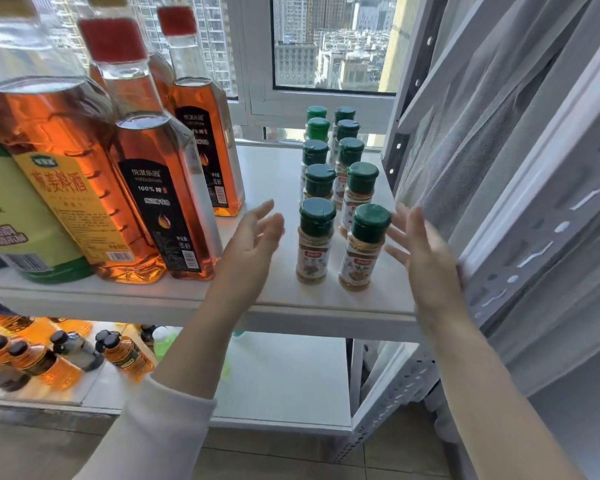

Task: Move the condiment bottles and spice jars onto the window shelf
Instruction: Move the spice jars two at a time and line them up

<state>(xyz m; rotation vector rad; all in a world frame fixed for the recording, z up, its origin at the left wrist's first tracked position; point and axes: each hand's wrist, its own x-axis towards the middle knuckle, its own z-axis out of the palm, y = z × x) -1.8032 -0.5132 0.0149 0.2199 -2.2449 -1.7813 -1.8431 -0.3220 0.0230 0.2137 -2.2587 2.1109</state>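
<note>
Several green-capped spice jars stand in two rows on the white window shelf (278, 174). The nearest two are the front left jar (315, 241) and the front right jar (363, 248). My left hand (253, 237) hovers just left of the front left jar, fingers straight, holding nothing. To the right of the front right jar is my right hand (426, 261), also with relaxed fingers and not touching the jar. Tall red-capped bottles of amber liquid (160, 188) stand on the shelf's left side.
A green-labelled bottle (18, 216) sits at the far left edge. The lower shelf (284, 375) holds several small dark-capped bottles (49, 362) at its left. A sheer curtain (499, 168) over a perforated metal rack upright (392, 407) hangs close on the right. The window frame (326, 98) backs the shelf.
</note>
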